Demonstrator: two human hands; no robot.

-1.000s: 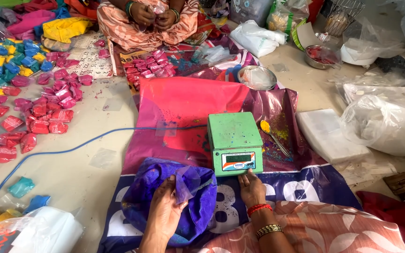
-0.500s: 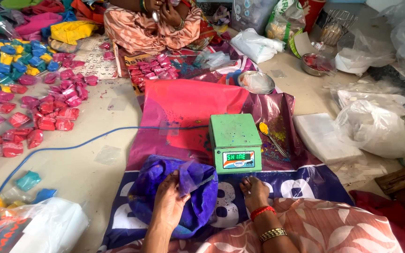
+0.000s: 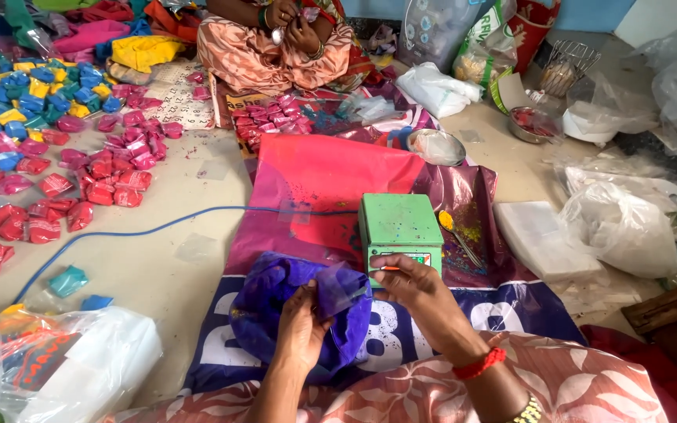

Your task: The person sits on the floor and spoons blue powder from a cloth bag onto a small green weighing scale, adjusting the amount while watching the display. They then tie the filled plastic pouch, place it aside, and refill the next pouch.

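Observation:
My left hand (image 3: pixel 305 323) pinches a small clear plastic pouch (image 3: pixel 337 288) stained purple, held just above a big bag of purple powder (image 3: pixel 264 309) on the floor mat. My right hand (image 3: pixel 417 288) reaches across in front of a green weighing scale (image 3: pixel 400 229), with its fingers at the pouch's right edge and over the scale's display. A red band sits on my right wrist.
Many filled red, pink, blue and yellow packets (image 3: pixel 80 172) lie spread at the left. A blue cable (image 3: pixel 143 232) runs to the scale. Another person (image 3: pixel 276 39) sits at the far side. A steel bowl (image 3: pixel 436 146), white bags (image 3: pixel 620 227) and a spoon with yellow powder (image 3: pixel 456 233) are to the right.
Both hands have come together at the pouch: the right hand has moved left from below the scale, and the left hand has lifted the pouch off the purple bag.

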